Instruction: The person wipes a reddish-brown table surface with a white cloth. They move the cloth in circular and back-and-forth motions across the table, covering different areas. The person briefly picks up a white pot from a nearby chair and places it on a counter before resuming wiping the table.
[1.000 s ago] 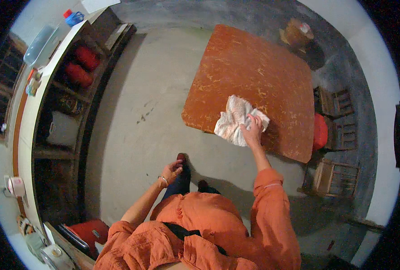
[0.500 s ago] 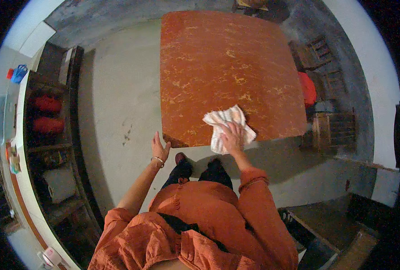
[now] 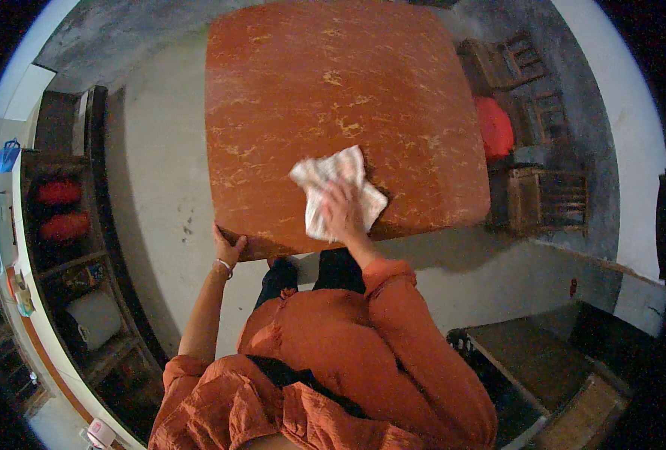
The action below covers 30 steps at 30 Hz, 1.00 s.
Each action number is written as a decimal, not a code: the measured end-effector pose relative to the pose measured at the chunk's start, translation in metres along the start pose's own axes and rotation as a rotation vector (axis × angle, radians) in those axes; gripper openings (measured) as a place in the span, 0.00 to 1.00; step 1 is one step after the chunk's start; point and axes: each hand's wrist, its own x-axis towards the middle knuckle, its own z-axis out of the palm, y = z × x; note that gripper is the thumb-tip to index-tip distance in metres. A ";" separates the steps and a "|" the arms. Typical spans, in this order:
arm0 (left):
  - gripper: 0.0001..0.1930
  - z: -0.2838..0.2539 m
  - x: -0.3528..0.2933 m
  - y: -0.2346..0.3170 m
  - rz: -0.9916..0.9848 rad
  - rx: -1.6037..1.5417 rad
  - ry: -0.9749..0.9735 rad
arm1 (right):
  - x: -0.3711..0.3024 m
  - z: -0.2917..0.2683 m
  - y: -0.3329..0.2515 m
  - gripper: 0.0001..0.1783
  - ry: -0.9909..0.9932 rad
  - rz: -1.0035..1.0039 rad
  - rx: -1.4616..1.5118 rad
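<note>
A square reddish-brown table (image 3: 333, 90) with pale mottling fills the upper middle of the view. A crumpled white cloth (image 3: 331, 178) lies on it near the front edge. My right hand (image 3: 340, 212) presses flat on the cloth's near part. My left hand (image 3: 228, 246) grips the table's front left corner, with a bangle on its wrist. Both arms wear orange sleeves.
A dark shelf unit (image 3: 70, 247) with red bundles and containers stands at the left. Wooden chairs (image 3: 546, 195) and a red item (image 3: 495, 127) sit right of the table. A dark low crate (image 3: 528, 360) is at the lower right. Grey concrete floor (image 3: 153, 187) surrounds the table.
I have stepped up to the table, which now looks larger and square-on. My left hand moved from hanging free onto the table corner. My right hand and cloth slid inward along the tabletop.
</note>
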 end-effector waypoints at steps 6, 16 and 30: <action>0.61 0.032 -0.010 -0.011 -0.314 0.233 0.273 | -0.099 -0.072 0.086 0.18 0.011 0.064 -0.187; 0.61 0.011 0.001 -0.013 -0.219 0.151 0.188 | -0.008 -0.074 0.162 0.15 0.219 0.266 -0.071; 0.60 0.031 -0.009 0.043 -0.421 0.249 0.240 | -0.046 -0.066 0.150 0.14 0.050 0.045 -0.066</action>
